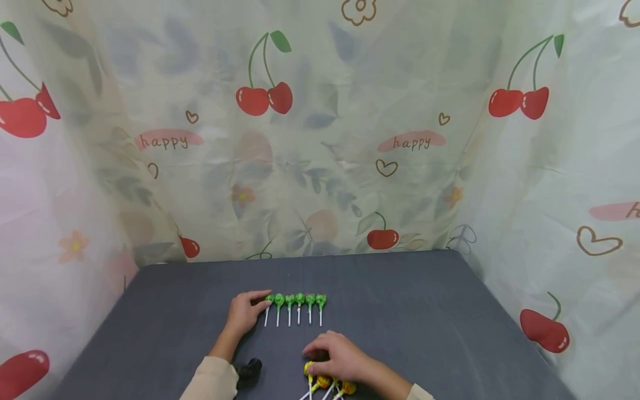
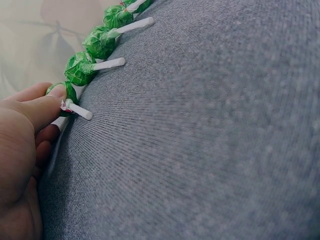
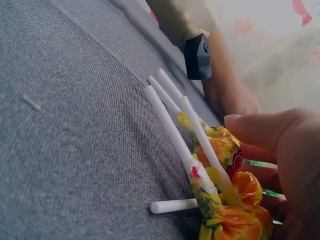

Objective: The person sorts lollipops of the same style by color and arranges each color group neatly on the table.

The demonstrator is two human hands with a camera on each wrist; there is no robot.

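Note:
My left hand (image 1: 243,312) is at the left end of a row of green-wrapped lollipops. Its thumb and fingertips pinch the wrapped head of the end lollipop (image 2: 71,94), whose white stick points toward me. Closer to me, my right hand (image 1: 342,358) reaches over a small pile of yellow-orange lollipops (image 3: 240,222). The thumb comes right up to the head of one yellow lollipop (image 1: 309,369), while the other fingers arch behind it with a gap to the thumb. Part of the pile is hidden under this hand.
The other green lollipops (image 1: 300,299) stand side by side, heads away from me. A black curved object (image 1: 250,371) shows by the left sleeve. Grey cloth (image 1: 425,311) covers the table, and printed curtains (image 1: 320,166) enclose its back and sides.

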